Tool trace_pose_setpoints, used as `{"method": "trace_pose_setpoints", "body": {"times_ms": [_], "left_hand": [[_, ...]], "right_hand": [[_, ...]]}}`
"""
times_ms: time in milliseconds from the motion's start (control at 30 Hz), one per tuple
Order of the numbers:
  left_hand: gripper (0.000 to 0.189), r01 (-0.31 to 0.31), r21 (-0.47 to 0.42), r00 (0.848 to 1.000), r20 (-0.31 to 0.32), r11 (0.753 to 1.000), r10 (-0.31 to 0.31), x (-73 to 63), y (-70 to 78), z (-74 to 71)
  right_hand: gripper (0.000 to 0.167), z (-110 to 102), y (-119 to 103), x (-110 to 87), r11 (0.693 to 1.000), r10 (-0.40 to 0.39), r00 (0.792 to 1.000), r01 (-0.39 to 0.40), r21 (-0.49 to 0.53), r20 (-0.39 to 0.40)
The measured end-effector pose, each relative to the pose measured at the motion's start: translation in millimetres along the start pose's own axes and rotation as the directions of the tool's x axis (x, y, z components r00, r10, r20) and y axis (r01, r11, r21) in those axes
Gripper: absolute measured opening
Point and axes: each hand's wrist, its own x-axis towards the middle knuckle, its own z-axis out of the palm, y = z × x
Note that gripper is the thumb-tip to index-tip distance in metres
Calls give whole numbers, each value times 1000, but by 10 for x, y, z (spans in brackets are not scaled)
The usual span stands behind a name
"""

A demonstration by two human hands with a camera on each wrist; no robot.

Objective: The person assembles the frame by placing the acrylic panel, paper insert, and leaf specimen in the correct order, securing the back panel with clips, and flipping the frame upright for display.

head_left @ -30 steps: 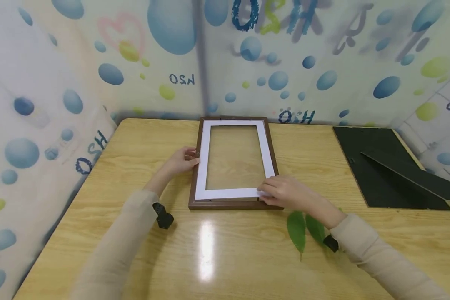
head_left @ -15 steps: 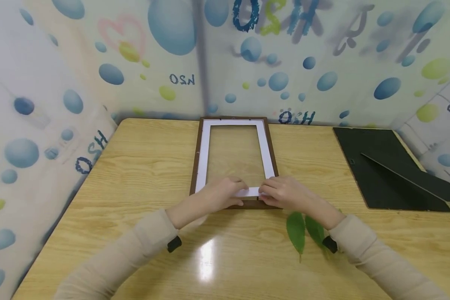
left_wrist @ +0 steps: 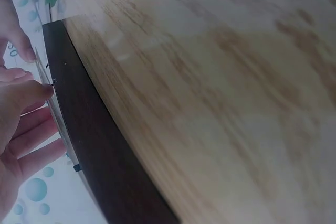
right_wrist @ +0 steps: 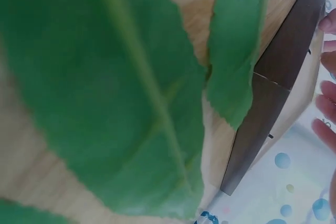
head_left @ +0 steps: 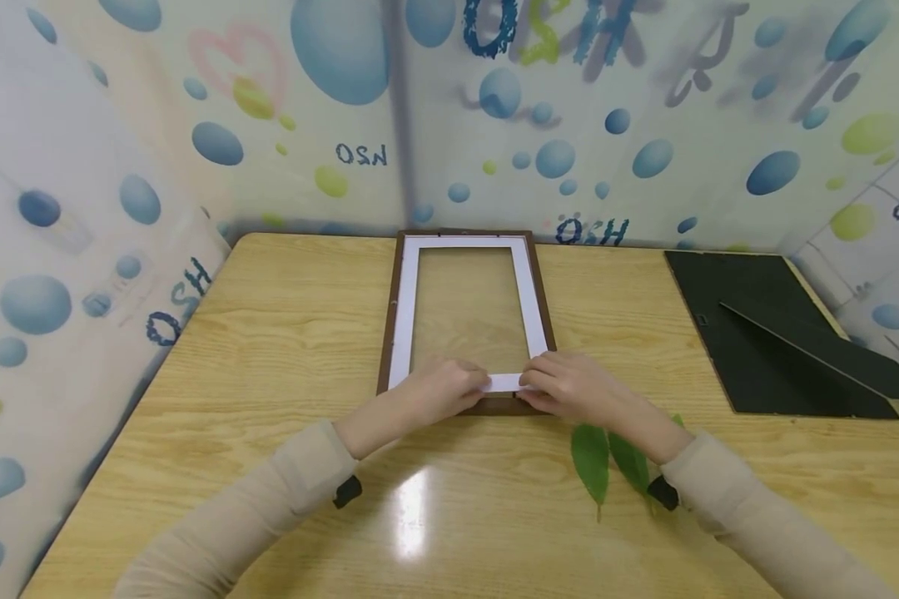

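A brown picture frame (head_left: 500, 407) lies face down on the table, with a white mat (head_left: 504, 383) set inside it. My left hand (head_left: 442, 387) pinches the mat's near border, its thumb above and fingers behind the sheet in the left wrist view. To its right, my right hand (head_left: 569, 383) pinches the same border near the corner. Only fingertips of that hand show at the edge of the right wrist view. In the left wrist view the mat's edge stands slightly away from the frame rail (left_wrist: 89, 119). Small dark tabs stick out from the rails.
Green leaves (head_left: 590, 466) lie under my right forearm, very close to the camera in the right wrist view. At the right, a black backboard (head_left: 764, 291) rests with its stand leg (head_left: 824, 345) folded out. A patterned wall (head_left: 464, 150) borders the wooden table (head_left: 300, 316).
My left hand has left the frame's left rail and moved right and nearer, onto the mat's near border, which it now pinches. My right hand stays in about the same place.
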Motion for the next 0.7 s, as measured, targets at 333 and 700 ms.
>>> {"method": "trace_pose_setpoints", "body": {"times_ms": [333, 700], "left_hand": [[15, -8, -60, 1000, -29, 998, 6, -5, -14, -45], [14, 7, -87, 1000, -7, 996, -7, 3, -11, -68]], "right_hand": [[18, -74, -231, -120, 981, 188, 966, -175, -84, 180], [13, 30, -354, -93, 858, 477, 807, -513, 13, 348]]}}
